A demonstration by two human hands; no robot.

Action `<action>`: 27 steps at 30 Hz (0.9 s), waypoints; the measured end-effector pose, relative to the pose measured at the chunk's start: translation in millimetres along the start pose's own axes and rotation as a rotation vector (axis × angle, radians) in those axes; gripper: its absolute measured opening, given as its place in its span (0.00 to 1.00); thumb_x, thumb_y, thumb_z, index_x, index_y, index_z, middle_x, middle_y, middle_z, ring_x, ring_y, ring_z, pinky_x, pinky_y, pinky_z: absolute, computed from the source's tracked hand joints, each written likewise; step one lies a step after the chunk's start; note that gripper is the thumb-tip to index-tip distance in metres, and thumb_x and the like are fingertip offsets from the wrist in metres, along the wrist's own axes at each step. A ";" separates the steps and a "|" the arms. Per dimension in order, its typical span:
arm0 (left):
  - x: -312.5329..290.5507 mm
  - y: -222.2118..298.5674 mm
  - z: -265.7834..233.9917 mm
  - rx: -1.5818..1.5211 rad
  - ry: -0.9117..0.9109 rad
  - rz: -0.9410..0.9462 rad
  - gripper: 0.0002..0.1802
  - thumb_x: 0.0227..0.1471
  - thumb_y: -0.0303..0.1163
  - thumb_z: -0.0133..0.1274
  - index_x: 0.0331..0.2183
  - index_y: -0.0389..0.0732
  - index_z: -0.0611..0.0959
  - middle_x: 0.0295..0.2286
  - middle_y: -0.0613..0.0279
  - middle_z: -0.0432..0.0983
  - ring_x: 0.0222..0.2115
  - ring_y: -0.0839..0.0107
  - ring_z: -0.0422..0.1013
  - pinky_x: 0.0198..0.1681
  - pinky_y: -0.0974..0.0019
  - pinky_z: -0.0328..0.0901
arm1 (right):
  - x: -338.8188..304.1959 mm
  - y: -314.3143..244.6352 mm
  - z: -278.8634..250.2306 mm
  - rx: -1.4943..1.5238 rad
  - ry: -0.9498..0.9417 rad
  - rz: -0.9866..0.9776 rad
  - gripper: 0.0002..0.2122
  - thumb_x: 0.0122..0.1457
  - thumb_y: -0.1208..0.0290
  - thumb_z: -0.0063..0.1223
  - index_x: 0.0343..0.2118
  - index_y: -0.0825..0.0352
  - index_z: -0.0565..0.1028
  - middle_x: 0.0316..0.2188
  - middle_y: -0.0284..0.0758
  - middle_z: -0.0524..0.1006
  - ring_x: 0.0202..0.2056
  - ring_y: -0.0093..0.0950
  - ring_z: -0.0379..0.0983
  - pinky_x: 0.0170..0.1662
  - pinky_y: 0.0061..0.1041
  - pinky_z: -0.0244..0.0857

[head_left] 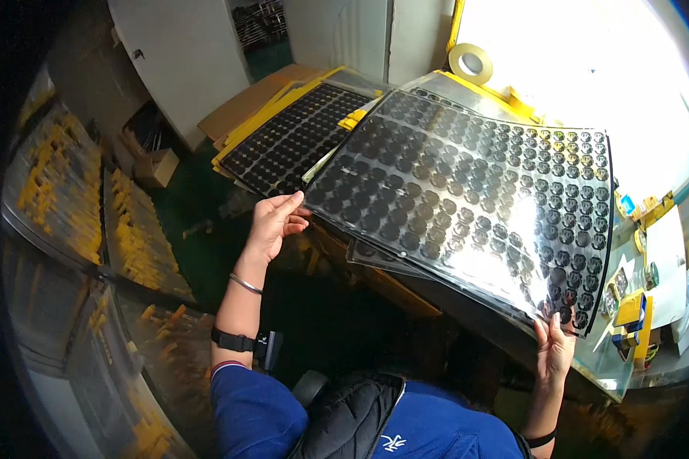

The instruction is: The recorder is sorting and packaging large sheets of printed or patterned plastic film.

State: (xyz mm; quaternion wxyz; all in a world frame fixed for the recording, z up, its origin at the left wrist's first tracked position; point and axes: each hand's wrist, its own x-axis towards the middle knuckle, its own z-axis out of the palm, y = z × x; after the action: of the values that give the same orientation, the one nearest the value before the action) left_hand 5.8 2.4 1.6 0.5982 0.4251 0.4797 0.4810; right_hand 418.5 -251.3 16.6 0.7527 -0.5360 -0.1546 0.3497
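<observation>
Between my two hands is a large, glossy transparent film sheet [467,183] printed with rows of dark round patterns and edged in black. Its near left corner is pinched in my left hand [275,222], thumb on top. At the near right corner, my right hand [555,348] grips the edge between thumb and fingers. The sheet is raised and tilted, bowing slightly, with bright glare across its right half. Beneath its near edge, part of another clear sheet [379,258] shows. To the left lies a stack of similar dark-patterned sheets [291,134] with yellow edges.
A brightly lit panel [582,61] stands at the far right, with a tape roll [470,63] beside it. Yellow-and-blue small items [630,314] sit on the right glass edge [608,379]. Racks of yellow-tabbed sheets [57,187] line the left; a cardboard box [156,167] is on the floor.
</observation>
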 end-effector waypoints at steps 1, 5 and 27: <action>1.2 -0.5 -0.9 0.002 -0.003 -0.001 0.16 0.47 0.39 0.54 0.31 0.33 0.77 0.22 0.59 0.74 0.17 0.79 0.70 0.18 0.82 0.66 | -0.5 0.7 -0.2 0.002 0.004 0.000 0.16 0.56 0.79 0.43 0.48 0.64 0.62 0.39 0.35 0.70 0.31 0.25 0.73 0.33 0.24 0.74; 4.5 -3.8 -0.8 0.058 0.035 0.037 0.14 0.46 0.36 0.55 0.30 0.34 0.78 0.21 0.61 0.73 0.16 0.80 0.69 0.18 0.83 0.65 | -1.4 -0.6 -4.8 0.003 -0.027 0.033 0.18 0.56 0.78 0.44 0.50 0.64 0.60 0.38 0.35 0.70 0.32 0.25 0.73 0.31 0.24 0.74; 35.0 -22.6 -19.3 0.264 0.141 0.120 0.11 0.47 0.35 0.54 0.33 0.40 0.79 0.20 0.72 0.69 0.18 0.87 0.63 0.19 0.86 0.56 | 20.4 -48.9 -69.1 -0.558 -0.009 -0.197 0.10 0.47 0.73 0.59 0.31 0.72 0.75 0.25 0.30 0.75 0.26 0.14 0.68 0.31 0.14 0.62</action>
State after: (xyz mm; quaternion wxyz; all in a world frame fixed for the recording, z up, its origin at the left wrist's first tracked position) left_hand -6.7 33.8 -29.5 0.4722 0.4932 0.5531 0.4773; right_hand 492.6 -294.4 32.4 0.6059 -0.7030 -0.2995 0.2213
